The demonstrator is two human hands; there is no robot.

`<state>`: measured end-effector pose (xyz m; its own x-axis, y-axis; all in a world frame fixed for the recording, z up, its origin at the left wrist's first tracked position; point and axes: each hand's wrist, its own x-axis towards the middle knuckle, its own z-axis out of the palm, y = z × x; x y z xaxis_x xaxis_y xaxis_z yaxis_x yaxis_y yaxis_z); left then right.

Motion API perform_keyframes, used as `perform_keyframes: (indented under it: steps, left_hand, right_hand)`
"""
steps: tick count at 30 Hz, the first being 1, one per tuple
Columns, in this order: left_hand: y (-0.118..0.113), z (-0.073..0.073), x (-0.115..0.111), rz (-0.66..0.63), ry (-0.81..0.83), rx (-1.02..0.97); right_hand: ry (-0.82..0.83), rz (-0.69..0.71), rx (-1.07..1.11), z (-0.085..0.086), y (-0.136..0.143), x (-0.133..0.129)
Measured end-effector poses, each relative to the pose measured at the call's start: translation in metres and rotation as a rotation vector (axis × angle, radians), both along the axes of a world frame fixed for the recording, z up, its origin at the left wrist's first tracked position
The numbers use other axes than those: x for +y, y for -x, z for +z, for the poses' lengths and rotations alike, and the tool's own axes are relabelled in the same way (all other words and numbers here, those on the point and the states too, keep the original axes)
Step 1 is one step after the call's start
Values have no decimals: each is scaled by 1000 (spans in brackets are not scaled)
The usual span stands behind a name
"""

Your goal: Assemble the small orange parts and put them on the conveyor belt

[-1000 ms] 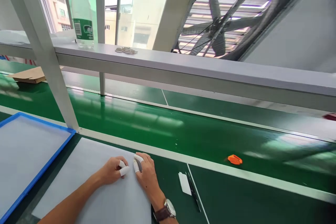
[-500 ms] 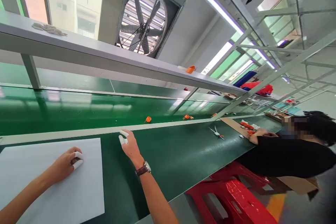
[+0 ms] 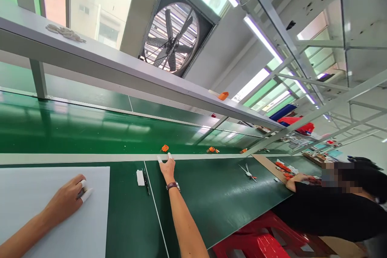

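My right hand (image 3: pixel 167 168) reaches to the pale rail at the belt's edge, its thumb and finger apart, with white covers on the fingertips and nothing between them. Just beyond those fingertips an orange piece (image 3: pixel 165 148) lies on the green belt (image 3: pixel 90 135). My left hand (image 3: pixel 69 196) rests on the white sheet (image 3: pixel 93 217) at the left, fingers curled, two tips covered in white. A small dark thing shows between its fingers, too hidden to name. Left of my right forearm lie a white block (image 3: pixel 140 177) and thin black tools (image 3: pixel 146 181).
More orange pieces (image 3: pixel 211 150) lie along the belt. Pliers-like cutters (image 3: pixel 248 174) are on the green table (image 3: pixel 205 197). A person in black (image 3: pixel 332 205) works at the right beside red stools (image 3: pixel 260 246). A grey shelf (image 3: pixel 121 68) runs above the belt.
My right hand has moved forward and right, up to the orange piece. The white block and black tools now show. My left hand stays on the sheet. The view has shifted.
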<state>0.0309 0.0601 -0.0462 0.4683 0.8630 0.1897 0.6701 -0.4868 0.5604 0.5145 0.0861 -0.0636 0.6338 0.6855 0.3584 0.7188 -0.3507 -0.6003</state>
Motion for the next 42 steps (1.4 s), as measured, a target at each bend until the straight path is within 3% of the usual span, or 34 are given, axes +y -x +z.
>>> perform_keyframes:
  steps: [5,8,12,16,19,23,27,29,31,33,35,38,42]
  left_hand:
    - [1,-9,1,23,23,-52]
    - [-1,-12,0,40,40,-69]
    - [-3,-8,-2,45,33,-74]
    - [-4,3,-2,17,48,-76]
    - [-4,10,-2,16,62,-84]
    - [-8,24,-2,11,152,-172]
    - [-7,51,-2,-27,387,-301]
    - [-2,68,-3,-83,492,-341]
    - [5,84,-8,-233,680,-483]
    - [14,94,-15,-333,825,-632]
    - [22,96,-22,-292,868,-719]
    - [30,89,-30,-162,843,-776]
    - [34,75,-37,-153,741,-765]
  right_hand:
    - [-10,-124,50,5,-14,47]
    - [-30,-113,94,10,-18,60]
    - [-84,-47,175,17,-13,55]
    - [-150,52,246,26,14,35]
    - [-182,217,271,35,53,15]
    - [-147,564,298,53,129,-19]
    - [-13,1021,282,82,208,-56]
    - [52,1162,239,98,238,-68]
    - [125,1269,198,108,262,-74]
    - [142,1358,178,113,279,-75]
    - [74,1421,197,112,290,-73]
    - [-26,1478,264,107,298,-71]
    - [22,1534,307,98,296,-71]
